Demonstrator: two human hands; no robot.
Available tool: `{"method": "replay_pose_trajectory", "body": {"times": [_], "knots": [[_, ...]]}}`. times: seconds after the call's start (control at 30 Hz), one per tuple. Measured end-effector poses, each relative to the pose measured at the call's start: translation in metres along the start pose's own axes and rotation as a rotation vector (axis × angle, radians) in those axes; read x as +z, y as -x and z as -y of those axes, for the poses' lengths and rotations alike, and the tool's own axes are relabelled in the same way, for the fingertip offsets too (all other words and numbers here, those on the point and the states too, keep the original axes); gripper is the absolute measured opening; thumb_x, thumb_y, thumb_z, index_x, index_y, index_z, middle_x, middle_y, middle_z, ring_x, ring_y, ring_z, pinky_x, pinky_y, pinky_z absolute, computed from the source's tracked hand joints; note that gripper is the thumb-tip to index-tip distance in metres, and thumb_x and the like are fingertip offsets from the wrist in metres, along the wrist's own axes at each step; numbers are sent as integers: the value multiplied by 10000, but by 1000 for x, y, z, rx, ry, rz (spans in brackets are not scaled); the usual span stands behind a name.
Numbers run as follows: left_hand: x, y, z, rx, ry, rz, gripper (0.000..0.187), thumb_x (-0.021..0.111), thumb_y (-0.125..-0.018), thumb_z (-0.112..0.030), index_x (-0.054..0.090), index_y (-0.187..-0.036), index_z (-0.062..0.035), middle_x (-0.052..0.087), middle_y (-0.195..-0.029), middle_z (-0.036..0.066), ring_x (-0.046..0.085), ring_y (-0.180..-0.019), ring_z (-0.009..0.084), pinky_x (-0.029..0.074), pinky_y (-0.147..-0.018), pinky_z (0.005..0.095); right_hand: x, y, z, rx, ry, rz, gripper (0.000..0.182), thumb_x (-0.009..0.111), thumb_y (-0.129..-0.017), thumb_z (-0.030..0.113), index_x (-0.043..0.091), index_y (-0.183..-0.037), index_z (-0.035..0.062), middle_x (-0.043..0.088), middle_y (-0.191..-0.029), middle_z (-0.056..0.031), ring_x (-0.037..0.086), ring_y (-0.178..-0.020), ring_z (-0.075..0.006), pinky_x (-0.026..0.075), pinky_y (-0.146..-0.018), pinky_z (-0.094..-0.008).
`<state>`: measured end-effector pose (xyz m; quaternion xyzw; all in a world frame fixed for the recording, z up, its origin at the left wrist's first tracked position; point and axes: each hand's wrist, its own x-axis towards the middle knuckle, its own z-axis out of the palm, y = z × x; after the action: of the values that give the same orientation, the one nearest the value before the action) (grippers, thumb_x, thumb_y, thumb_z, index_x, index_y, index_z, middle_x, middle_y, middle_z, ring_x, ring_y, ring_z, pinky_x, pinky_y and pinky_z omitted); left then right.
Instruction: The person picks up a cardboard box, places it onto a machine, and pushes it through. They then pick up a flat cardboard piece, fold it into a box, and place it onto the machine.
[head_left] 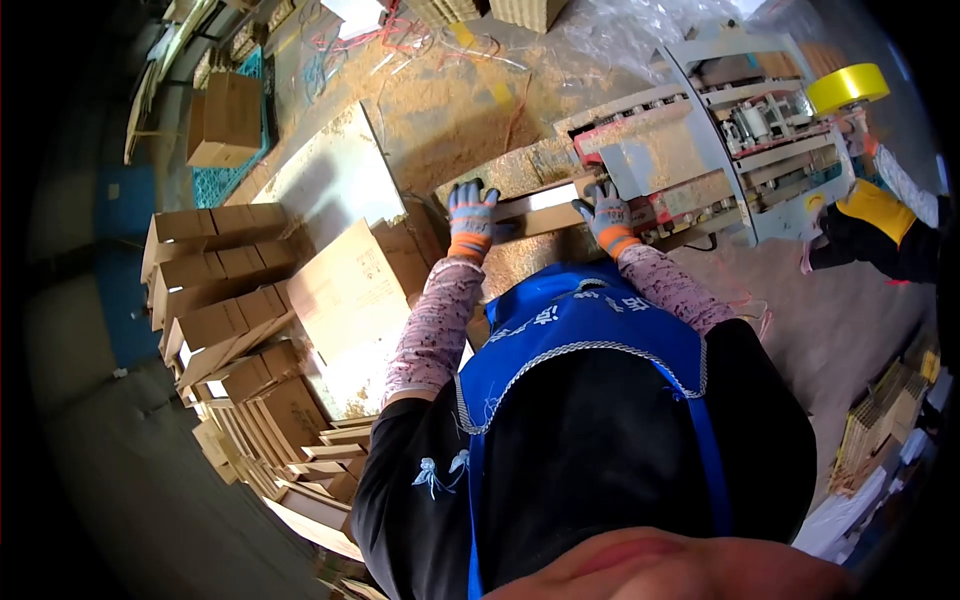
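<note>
A long, narrow cardboard box (552, 220) with a white strip on it lies on the worn work surface (515, 172) in front of the body. My left hand (472, 212), in a grey glove with an orange cuff, rests at the box's left end with its fingers spread. At the right end, my right hand (607, 214), gloved the same way, touches the box with its fingers apart. Just beyond my right hand stands the taping machine (690, 150), with a roll of yellow tape (848, 88) on its far side.
Stacked cardboard boxes (215, 270) and a large cardboard sheet (345, 280) are at the left. A brown carton (225, 118) stands on a teal pallet (262, 140). Another person (880, 225) is beyond the machine at the right. Straps and plastic film lie on the floor.
</note>
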<state>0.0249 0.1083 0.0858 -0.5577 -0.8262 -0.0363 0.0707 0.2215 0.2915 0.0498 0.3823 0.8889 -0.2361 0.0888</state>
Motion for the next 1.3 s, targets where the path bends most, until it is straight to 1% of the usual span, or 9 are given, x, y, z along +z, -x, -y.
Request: {"method": "replay_pose_trajectory", "body": {"times": [0.1,0.23,0.37,0.67,0.87,1.0,1.07,1.2,1.3], "knots": [[2,-16,-7,80,193,397,669,608,-717,-496,445,-1219,-84,457,-1181,181,426,-1113,334,308,-962,426,7,-7,0,62,212,24,739,443,-804,603,338,-1349,115,345,-1348,-231,391,-1200,-360,383,-940,-399],[-3,22,-33,219,238,257,829,595,-731,-501,239,-1389,-143,240,-1405,191,274,-1258,375,217,-1026,486,-10,-2,17,-17,308,-33,644,441,-843,484,322,-1362,122,316,-1386,-176,355,-1236,-344,332,-980,-430],[-5,26,-48,159,229,228,791,608,-722,-483,289,-1373,-167,263,-1394,172,283,-1234,393,219,-1009,510,-8,12,14,-607,437,-397,488,489,-804,238,446,-1273,111,347,-1382,-120,280,-1291,-297,222,-1042,-475],[55,-27,-105,185,381,421,435,583,-770,-352,558,-1141,-125,447,-1236,161,417,-1124,329,328,-938,456,-54,34,86,-785,-90,-312,321,562,-790,220,570,-1100,134,482,-1245,-102,419,-1177,-282,319,-980,-428],[38,-5,-125,123,915,276,341,590,-779,-272,579,-1056,-73,541,-1056,142,497,-995,306,387,-868,417,-49,15,210,-1094,-18,136,473,618,-761,287,488,-1197,158,480,-1221,-116,468,-1097,-314,377,-935,-415],[-43,72,-72,-75,1086,-110,280,595,-785,-218,593,-1000,-39,603,-936,130,550,-909,291,426,-822,392,-16,4,286,-1132,-220,235,567,649,-760,272,440,-1261,110,446,-1264,-150,437,-1137,-333,364,-962,-411],[-71,133,-35,-250,784,-486,270,640,-727,-122,594,-981,-41,607,-905,116,549,-878,313,436,-774,400,14,-17,318,-984,-507,168,661,679,-761,261,365,-1314,80,401,-1310,-144,394,-1193,-281,351,-985,-365],[-121,247,65,-936,315,-608,521,694,-688,-182,517,-1130,29,558,-1059,201,514,-1016,370,386,-913,433,76,-39,352,-420,-1275,488,596,647,-787,49,332,-1292,12,420,-1244,-166,482,-1085,-234,467,-901,-312],[-137,328,147,-1137,62,-206,1025,807,-566,-332,232,-1309,80,361,-1282,270,390,-1162,384,314,-998,426,122,-57,350,-152,-1618,776,509,615,-763,-74,399,-1216,14,500,-1139,-129,524,-1009,-199,479,-894,-271]]}}
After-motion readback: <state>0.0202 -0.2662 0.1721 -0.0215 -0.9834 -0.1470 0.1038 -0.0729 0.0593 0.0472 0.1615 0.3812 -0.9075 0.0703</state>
